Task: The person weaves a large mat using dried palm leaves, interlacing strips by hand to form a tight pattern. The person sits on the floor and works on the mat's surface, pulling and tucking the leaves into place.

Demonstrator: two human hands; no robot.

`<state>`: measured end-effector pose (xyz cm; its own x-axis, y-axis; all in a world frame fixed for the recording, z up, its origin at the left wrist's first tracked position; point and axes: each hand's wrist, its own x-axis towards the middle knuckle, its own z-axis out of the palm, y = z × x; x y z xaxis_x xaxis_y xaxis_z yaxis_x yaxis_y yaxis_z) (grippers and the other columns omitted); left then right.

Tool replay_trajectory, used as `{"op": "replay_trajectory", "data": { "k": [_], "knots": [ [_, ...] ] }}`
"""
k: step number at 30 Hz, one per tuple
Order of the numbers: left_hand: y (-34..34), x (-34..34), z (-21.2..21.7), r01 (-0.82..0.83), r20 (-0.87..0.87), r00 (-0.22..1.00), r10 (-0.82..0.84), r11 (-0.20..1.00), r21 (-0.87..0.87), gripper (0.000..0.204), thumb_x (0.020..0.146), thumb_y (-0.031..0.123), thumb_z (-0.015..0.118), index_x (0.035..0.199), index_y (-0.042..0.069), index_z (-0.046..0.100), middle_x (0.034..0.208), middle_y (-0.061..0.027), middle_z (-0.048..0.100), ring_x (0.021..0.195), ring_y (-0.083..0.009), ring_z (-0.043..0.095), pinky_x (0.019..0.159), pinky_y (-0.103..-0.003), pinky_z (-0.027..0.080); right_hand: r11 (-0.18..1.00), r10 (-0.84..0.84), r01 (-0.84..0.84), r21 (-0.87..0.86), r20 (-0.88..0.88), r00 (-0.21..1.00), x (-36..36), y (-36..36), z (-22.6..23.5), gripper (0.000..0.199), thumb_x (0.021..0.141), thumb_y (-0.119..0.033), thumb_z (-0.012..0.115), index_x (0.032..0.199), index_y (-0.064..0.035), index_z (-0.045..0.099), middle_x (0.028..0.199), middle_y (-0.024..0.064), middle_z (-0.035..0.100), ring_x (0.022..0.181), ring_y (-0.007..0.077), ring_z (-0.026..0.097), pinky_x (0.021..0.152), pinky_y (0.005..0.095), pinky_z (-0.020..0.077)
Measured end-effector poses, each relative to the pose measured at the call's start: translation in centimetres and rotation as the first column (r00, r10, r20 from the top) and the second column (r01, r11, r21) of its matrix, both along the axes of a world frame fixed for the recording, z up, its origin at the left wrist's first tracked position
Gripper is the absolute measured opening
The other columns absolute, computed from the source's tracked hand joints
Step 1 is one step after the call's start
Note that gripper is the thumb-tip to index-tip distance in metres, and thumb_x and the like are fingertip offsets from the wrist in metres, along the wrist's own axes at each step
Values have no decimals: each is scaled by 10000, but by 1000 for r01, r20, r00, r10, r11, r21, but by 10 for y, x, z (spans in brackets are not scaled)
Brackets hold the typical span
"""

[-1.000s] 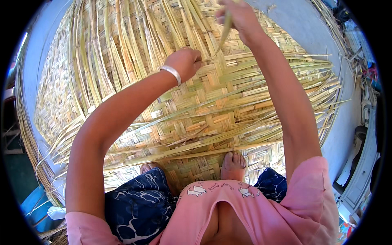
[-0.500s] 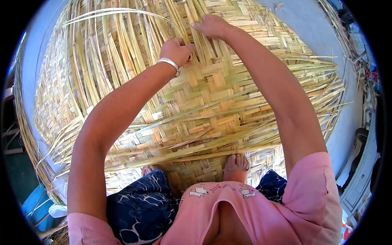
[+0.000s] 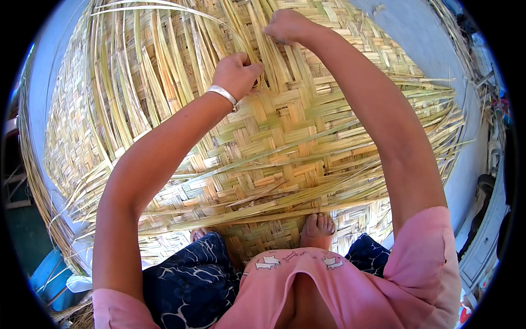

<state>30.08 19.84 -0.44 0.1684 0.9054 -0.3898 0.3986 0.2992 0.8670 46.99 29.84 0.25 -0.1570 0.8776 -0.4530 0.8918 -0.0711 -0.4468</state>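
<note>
A large woven mat (image 3: 296,112) of pale yellow-green split strips spreads out below me. Loose lengthwise strips (image 3: 178,63) run away from me across its far left part. My left hand (image 3: 236,75), with a silver bangle at the wrist, is closed on some of these strips near the middle of the weave. Farther off and a little to the right, my right hand (image 3: 286,26) is closed at the strips too, its fingertips partly hidden by the hand itself. A thin pale strip (image 3: 164,6) arches over the others toward my left hand.
More loose crosswise strips (image 3: 268,205) lie over the near part of the mat, their ends fanning out at both sides. My bare foot (image 3: 318,229) rests on the mat. Long strips (image 3: 41,186) lie along the left edge, near a blue object (image 3: 49,277).
My right hand has moved slightly farther away and to the right, its fingers curling in more. My left hand has shifted only a little and keeps its grip.
</note>
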Motion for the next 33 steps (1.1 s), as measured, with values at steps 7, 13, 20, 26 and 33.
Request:
{"op": "replay_trajectory", "data": {
  "k": [7, 13, 20, 26, 33],
  "knots": [
    [-2, -4, 11, 25, 57, 998, -26, 999, 22, 273, 789, 203, 647, 738, -58, 581, 616, -103, 581, 523, -160, 584, 475, -301, 512, 969, -212, 168, -180, -263, 941, -2, 0, -5, 392, 800, -424, 643, 885, -41, 648, 770, 58, 615, 607, 185, 572, 481, 304, 439],
    [3, -3, 6, 8, 64, 998, -4, 999, -52, 272, 796, 206, 656, 782, -57, 587, 650, -93, 585, 558, -148, 586, 488, -295, 529, 919, -368, 195, -342, -566, 738, 15, -3, -9, 403, 771, -461, 722, 909, -92, 637, 822, -5, 561, 627, 114, 506, 521, 263, 403],
    [2, -2, 1, 8, 74, 997, -2, 997, -72, 279, 802, 218, 665, 819, -49, 589, 680, -87, 590, 583, -145, 591, 504, -287, 544, 839, -396, 1, -545, -609, 687, 24, -9, 4, 528, 807, -349, 718, 1206, -49, 547, 1105, 115, 636, 988, 213, 631, 838, 322, 523],
    [6, -2, -13, -51, 100, 993, 67, 988, -146, 268, 807, 227, 664, 825, -32, 598, 709, -82, 602, 637, -135, 604, 513, -283, 545, 828, -431, -47, -559, -686, 586, 25, -22, -7, 448, 830, -319, 703, 1153, -34, 578, 1045, 89, 652, 942, 170, 633, 807, 340, 525],
    [9, 0, -36, 282, -82, 957, -280, 959, 15, 256, 787, 145, 661, 986, -10, 619, 802, -85, 621, 739, -192, 612, 692, -295, 512, 910, -308, -88, -405, -803, 510, 28, -44, -7, 435, 887, -362, 627, 1160, -28, 575, 1055, 58, 637, 974, 153, 605, 891, 319, 480]
  ]
}}
